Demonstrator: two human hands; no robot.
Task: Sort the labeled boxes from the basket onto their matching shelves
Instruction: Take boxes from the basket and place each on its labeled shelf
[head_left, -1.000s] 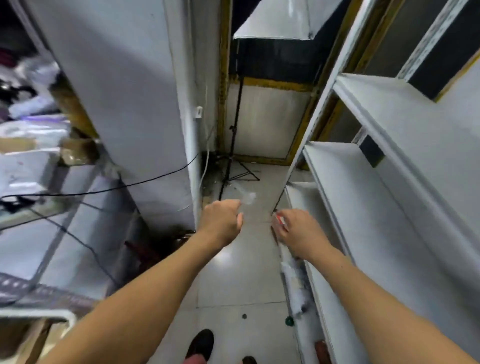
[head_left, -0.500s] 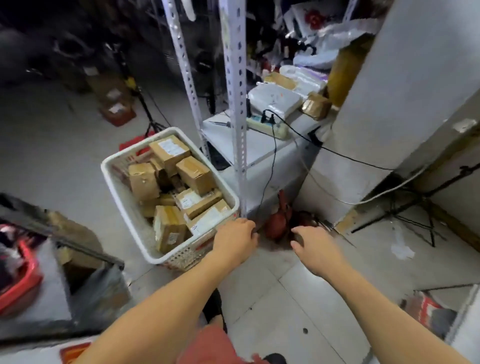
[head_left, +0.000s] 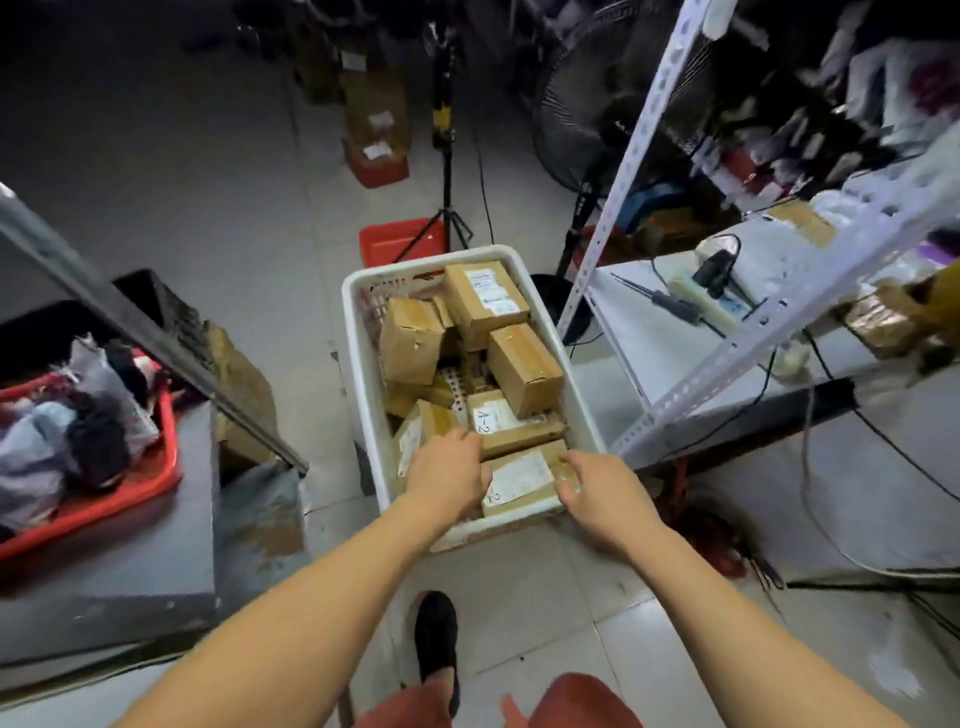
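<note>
At the near end of the white basket (head_left: 358, 332) on the floor, beside the white shelf rack (head_left: 649, 150), the left hand (head_left: 448, 480) and right hand (head_left: 597, 493) curl round opposite ends of the nearest labeled cardboard box (head_left: 522, 480), which lies among other boxes (head_left: 524, 369).

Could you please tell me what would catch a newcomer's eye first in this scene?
The white basket of cardboard boxes on the floor at centre, with the left hand and right hand on the nearest box. Then the red tray at left.
</note>
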